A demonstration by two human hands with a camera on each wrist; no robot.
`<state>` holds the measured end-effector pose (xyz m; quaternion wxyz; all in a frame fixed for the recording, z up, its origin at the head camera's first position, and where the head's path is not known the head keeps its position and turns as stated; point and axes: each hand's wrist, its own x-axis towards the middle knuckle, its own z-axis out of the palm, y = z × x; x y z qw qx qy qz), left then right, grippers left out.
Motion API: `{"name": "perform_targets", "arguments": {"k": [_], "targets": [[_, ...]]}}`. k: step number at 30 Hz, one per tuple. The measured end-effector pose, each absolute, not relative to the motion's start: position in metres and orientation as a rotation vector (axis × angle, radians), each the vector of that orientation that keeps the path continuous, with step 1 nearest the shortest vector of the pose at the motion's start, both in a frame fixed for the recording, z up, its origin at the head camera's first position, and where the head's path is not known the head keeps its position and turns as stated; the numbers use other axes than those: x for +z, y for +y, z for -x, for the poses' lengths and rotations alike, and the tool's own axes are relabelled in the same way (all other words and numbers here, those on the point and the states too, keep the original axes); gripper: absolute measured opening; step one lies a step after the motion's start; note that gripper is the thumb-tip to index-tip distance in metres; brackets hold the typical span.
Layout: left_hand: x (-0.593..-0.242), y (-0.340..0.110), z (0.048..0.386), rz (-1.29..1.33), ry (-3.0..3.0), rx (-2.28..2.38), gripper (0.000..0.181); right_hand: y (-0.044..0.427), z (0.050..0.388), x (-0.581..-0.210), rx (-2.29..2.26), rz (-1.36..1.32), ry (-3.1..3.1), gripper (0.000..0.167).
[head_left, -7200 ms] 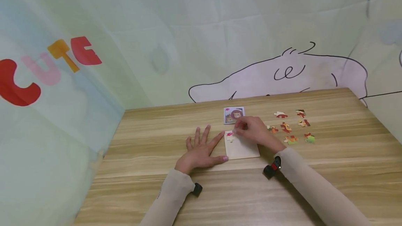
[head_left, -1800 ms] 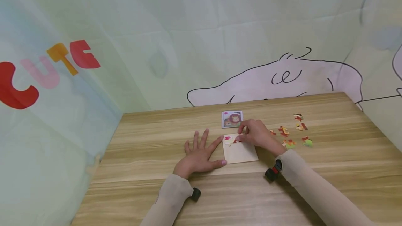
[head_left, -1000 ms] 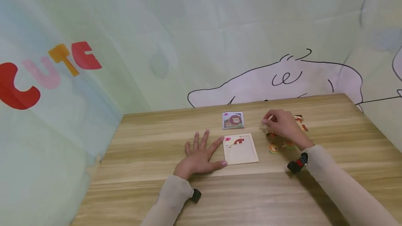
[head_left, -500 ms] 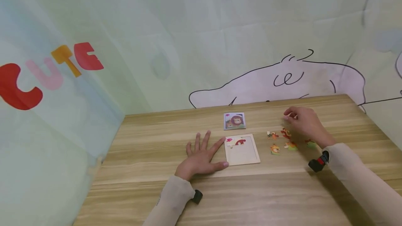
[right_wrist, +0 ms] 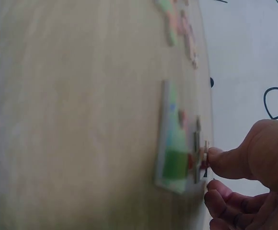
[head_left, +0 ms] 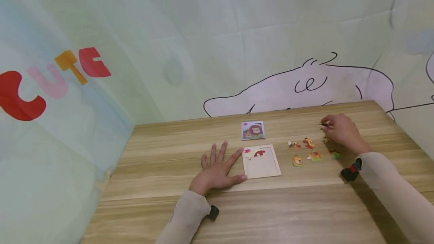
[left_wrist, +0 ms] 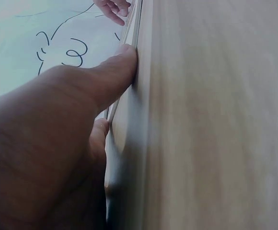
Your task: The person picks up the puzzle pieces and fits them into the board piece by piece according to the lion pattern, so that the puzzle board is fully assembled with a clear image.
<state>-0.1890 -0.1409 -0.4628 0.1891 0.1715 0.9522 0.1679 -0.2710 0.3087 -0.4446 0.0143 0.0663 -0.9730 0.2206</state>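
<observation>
My left hand [head_left: 217, 170] lies spread on the table, its index finger and thumb touching the left edge of a wooden puzzle board [head_left: 261, 168]. Puzzle pieces with a pink flower and a red mane part [head_left: 259, 153] sit in the board's upper left. At the far right, my right hand [head_left: 344, 131] pinches a puzzle piece [head_left: 324, 125] between thumb and fingers. In the right wrist view, the thumb [right_wrist: 230, 163] presses on that small piece [right_wrist: 206, 155]. Another loose piece [head_left: 327, 139] is partly hidden under the hand.
Several loose puzzle pieces lie right of the board, among them an orange one [head_left: 297, 160], a red-orange one [head_left: 308, 143] and a green one [head_left: 334, 154]. A lion picture card [head_left: 252, 130] lies behind the board. A printed cloth [head_left: 210, 48] hangs behind the table [head_left: 176, 138].
The right hand has left the board, where the red mane piece now sits, and moved right to the back loose pieces, where it has taken hold of one. The left hand has stayed put.
</observation>
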Motion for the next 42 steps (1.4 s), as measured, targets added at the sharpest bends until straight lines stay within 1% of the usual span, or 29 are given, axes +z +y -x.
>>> {"name": "perform_targets", "arguments": {"k": [4,8,11,15,18,24,30,42], "targets": [[-0.463,-0.14,0.189,-0.467,2.671,0.469,0.093,0.31,0.269,-0.445,0.686,-0.163,-3.034,0.03],[-0.463,-0.14,0.189,-0.463,2.669,0.476,0.093,0.308,0.269,-0.447,0.688,-0.14,-3.024,0.018],[-0.463,-0.14,0.19,-0.46,2.669,0.479,0.093,0.307,0.27,-0.448,0.696,-0.124,-3.017,0.015],[-0.463,-0.14,0.19,-0.459,2.673,0.479,0.093,0.307,0.272,-0.448,0.672,-0.113,-3.046,0.024],[-0.463,-0.14,0.189,-0.458,2.673,0.48,0.093,0.309,0.274,-0.447,0.636,-0.117,-3.09,0.027],[-0.464,-0.141,0.189,-0.461,2.676,0.485,0.093,0.311,0.279,-0.445,0.65,-0.117,-3.13,0.029],[-0.468,-0.141,0.193,-0.471,2.67,0.461,0.094,0.313,0.28,-0.443,0.78,-0.084,-3.109,0.027],[-0.466,-0.141,0.192,-0.461,2.67,0.473,0.094,0.294,0.269,-0.424,1.121,-0.074,-3.037,0.031]]}}
